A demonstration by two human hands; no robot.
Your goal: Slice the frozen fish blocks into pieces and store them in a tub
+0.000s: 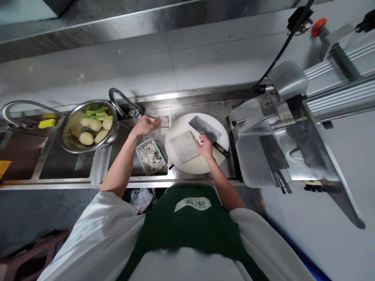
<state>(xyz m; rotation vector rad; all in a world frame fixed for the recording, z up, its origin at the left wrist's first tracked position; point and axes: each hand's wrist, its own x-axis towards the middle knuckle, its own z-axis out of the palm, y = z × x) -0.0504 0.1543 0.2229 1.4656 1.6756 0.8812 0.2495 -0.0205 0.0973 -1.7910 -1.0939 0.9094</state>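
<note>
A round white cutting board (pixel 215 164) lies on the steel counter in front of me. On it rest a flat, pale grey folded cloth (pixel 184 147) and a cleaver (pixel 203 128) with a black handle. My right hand (pixel 206 148) has its fingers closed at the cloth's right edge, close to the cleaver. My left hand (pixel 146 125) is by the faucet, fingers together, beside a clear rectangular piece (pixel 164 122); whether it holds this cannot be made out. Below that hand sits a plastic tub (pixel 142 160) filled with pale chopped pieces (pixel 152 155).
To the left, a steel bowl (pixel 66 134) holds peeled potatoes (pixel 87 138) and green stalks (pixel 99 116). A faucet (pixel 118 102) rises beside it. A slicing machine (pixel 252 156) stands right, with another cleaver (pixel 274 152) on it. A steel shelf (pixel 131 27) runs overhead.
</note>
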